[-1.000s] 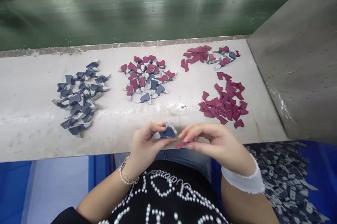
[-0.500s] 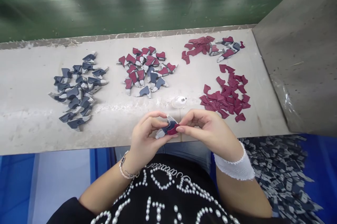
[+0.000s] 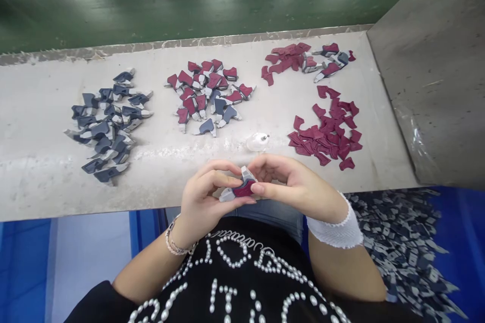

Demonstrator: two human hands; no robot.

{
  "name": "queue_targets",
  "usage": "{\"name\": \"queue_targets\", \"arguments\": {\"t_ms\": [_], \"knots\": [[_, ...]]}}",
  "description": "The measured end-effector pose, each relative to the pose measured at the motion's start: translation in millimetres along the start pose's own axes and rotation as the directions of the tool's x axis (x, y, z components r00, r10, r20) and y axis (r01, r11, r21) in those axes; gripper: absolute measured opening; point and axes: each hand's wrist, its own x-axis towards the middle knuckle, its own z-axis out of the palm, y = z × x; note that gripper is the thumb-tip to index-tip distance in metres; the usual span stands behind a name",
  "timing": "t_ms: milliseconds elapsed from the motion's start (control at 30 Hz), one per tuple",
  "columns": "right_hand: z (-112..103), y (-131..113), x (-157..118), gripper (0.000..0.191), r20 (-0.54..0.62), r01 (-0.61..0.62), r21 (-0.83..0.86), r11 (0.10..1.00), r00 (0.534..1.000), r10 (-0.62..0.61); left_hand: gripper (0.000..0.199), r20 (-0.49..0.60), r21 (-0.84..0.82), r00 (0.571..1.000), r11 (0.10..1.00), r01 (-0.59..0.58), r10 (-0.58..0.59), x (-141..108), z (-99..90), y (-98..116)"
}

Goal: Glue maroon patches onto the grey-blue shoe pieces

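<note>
Between both hands, just above the table's near edge, is a small grey and dark-blue plastic piece with a maroon cover plate (image 3: 243,189) lying over its face. My left hand (image 3: 209,187) grips the piece from the left, with thumb below and fingers above. My right hand (image 3: 290,184) is closed on its right side, the thumb pressing on the maroon plate and the fingers behind. Beyond the hands stands a small white bottle (image 3: 256,142) with a thin metal tip. To the right of it lies a pile of loose maroon plates (image 3: 329,133).
Dark-blue and grey pieces (image 3: 108,128) are heaped at the left of the table (image 3: 166,181). Pieces with maroon faces (image 3: 206,88) form a middle heap. More maroon plates (image 3: 286,57) lie at the back right, near a metal panel (image 3: 435,70). A blue bin (image 3: 468,242) holds many pieces.
The maroon plate has shifted left and now covers the blue face of the piece. My right hand has moved from pinching the plate's edge to pressing around the piece.
</note>
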Motion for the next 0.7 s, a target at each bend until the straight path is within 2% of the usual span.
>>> {"name": "queue_targets", "arguments": {"t_ms": [100,267,533,700], "knots": [[0,1,-2,0.020,0.059,0.038,-0.037,0.999,0.998,-0.036,0.033,0.029,0.023,0.999,0.999,-0.026,0.025,2,-2.1,6],[3,-5,-8,0.016,0.023,0.153,-0.213,0.965,0.988,-0.152,0.032,0.041,0.075,0.996,0.993,-0.088,0.085,3,-3.2,12],[16,-11,-13,0.021,-0.012,0.149,-0.421,0.895,0.985,-0.170,0.027,0.066,0.072,0.995,0.994,-0.076,0.071,4,-3.8,16],[19,-11,-11,0.027,-0.009,0.236,-0.485,0.842,0.961,-0.275,0.027,0.063,0.120,0.984,0.978,-0.171,0.164,7,-3.2,21]]}}
